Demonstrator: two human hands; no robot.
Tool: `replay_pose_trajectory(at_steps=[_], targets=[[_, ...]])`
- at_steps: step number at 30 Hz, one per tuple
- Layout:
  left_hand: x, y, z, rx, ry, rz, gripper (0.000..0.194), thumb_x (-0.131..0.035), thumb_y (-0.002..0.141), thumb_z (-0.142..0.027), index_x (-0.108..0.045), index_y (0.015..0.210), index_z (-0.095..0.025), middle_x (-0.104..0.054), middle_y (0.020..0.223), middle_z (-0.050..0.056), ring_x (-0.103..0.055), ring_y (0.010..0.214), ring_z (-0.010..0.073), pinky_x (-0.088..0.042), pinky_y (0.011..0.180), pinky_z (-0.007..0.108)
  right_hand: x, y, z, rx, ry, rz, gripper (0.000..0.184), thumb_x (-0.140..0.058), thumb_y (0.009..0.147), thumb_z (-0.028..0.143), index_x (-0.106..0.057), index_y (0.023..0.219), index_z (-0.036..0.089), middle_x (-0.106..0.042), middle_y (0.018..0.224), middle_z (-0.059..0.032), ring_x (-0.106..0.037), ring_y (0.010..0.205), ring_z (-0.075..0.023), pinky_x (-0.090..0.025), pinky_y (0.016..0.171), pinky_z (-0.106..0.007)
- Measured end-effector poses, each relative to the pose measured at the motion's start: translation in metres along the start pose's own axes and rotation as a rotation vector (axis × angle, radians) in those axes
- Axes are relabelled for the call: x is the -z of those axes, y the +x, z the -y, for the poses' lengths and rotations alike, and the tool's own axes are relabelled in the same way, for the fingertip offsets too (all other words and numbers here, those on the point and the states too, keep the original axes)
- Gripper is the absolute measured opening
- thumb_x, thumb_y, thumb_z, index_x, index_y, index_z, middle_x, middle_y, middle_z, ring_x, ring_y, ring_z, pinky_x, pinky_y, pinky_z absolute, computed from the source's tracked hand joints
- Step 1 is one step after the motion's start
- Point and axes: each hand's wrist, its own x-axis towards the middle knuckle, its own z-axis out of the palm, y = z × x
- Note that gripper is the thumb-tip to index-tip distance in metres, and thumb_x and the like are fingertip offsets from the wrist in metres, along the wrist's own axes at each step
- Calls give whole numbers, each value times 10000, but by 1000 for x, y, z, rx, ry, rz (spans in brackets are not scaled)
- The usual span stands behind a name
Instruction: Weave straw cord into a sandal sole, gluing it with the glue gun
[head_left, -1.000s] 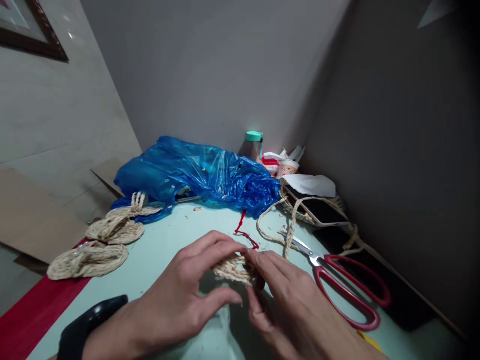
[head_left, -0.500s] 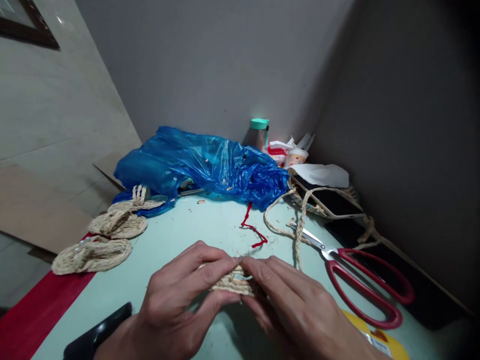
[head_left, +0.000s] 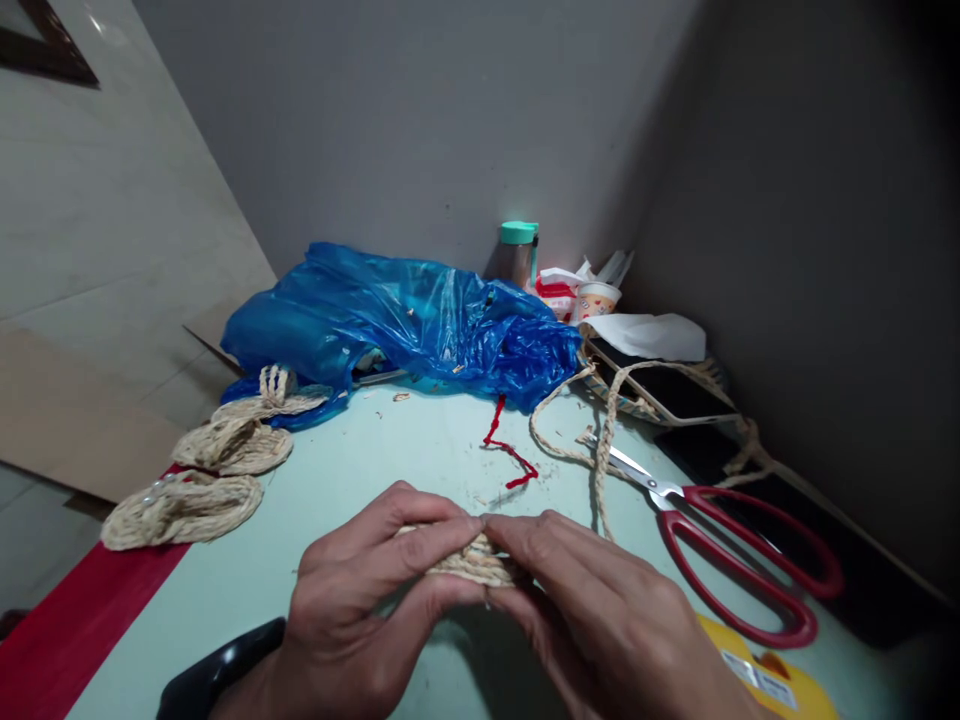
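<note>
Between my hands, close above the table, is a small straw sandal (head_left: pixel 480 565) of coiled braided cord, mostly covered by my fingers. My left hand (head_left: pixel 382 590) pinches its left end, thumb below and fingers on top. On the right end my right hand (head_left: pixel 592 600) grips in the same way, and the fingertips of both hands nearly meet along the upper edge. Three similar straw sandals (head_left: pixel 184 512) lie in a row at the left. To the right of my hands are large red-handled scissors (head_left: pixel 739 550), beside a loose length of braided straw cord (head_left: pixel 604 440).
A blue plastic bag (head_left: pixel 405 320) lies along the back of the pale table (head_left: pixel 420 450), with a zigzag red string (head_left: pixel 514 455) before it. Behind stand a green-capped bottle (head_left: pixel 517 250) and a paper cup (head_left: pixel 598 300). A phone (head_left: pixel 660 385) and a yellow object (head_left: pixel 772 675) are at right.
The opening in the held sandal's strands has narrowed as my fingers press it. My grip stays much the same, and the view has shifted slightly.
</note>
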Motion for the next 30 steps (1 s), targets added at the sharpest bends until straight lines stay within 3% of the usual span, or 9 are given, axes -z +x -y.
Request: replay_pose_trajectory(at_steps=[5, 9, 12, 15, 22, 27, 30], targets=[[0, 2, 1, 125, -14, 12, 272, -780, 807, -142, -802, 993, -339, -769, 921, -8, -725, 840, 163, -562, 762, 223, 5, 7, 6, -45, -21, 13, 294, -582, 975, 397, -695, 1194, 236, -742, 935, -104, -722, 863, -249, -632, 705, -328], [7, 2, 8, 186, -56, 142, 259, -720, 859, -165, -735, 1066, -320, -752, 1014, -17, -703, 929, 157, -544, 834, 218, 11, 4, 7, -76, 23, 37, 263, -548, 991, 300, -678, 1212, 240, -753, 985, -89, -736, 894, -233, -637, 738, -309], [10, 1, 12, 159, -43, 188, 290, -657, 894, -140, -682, 1113, -330, -737, 1067, -37, -694, 972, 137, -528, 867, 199, 15, 3, 7, -86, 128, 69, 297, -485, 1003, 170, -622, 1257, 241, -746, 1102, -57, -731, 987, -179, -620, 794, -237], [9, -1, 12, 102, -24, 171, 267, -631, 904, -118, -664, 1097, -300, -727, 1050, -37, -693, 965, 116, -527, 862, 176, 16, 3, 8, -96, 183, 82, 312, -463, 1009, 143, -588, 1272, 253, -730, 1157, -34, -718, 1027, -147, -603, 812, -193], [2, -1, 8, -131, 76, 110, 283, -586, 877, -18, -645, 1094, -190, -721, 1022, 37, -701, 977, 119, -550, 875, 165, 15, 1, 7, -70, 218, 116, 189, -492, 1003, 158, -623, 1137, 179, -701, 1000, -67, -701, 864, -165, -595, 744, -239], [-2, -3, 6, -156, 69, 74, 284, -589, 867, 3, -665, 1056, -195, -732, 986, 24, -708, 949, 104, -544, 868, 144, 11, -1, 6, -72, 247, 172, 193, -477, 1013, 128, -620, 1141, 151, -653, 1009, -76, -654, 918, -156, -563, 818, -239], [-5, -6, 5, -92, 59, 47, 278, -599, 881, -23, -671, 1039, -239, -730, 1000, -5, -707, 940, 94, -537, 866, 142, 9, -1, 6, -60, 257, 150, 178, -482, 1006, 111, -628, 1102, 141, -647, 984, -76, -641, 899, -155, -553, 798, -241]])
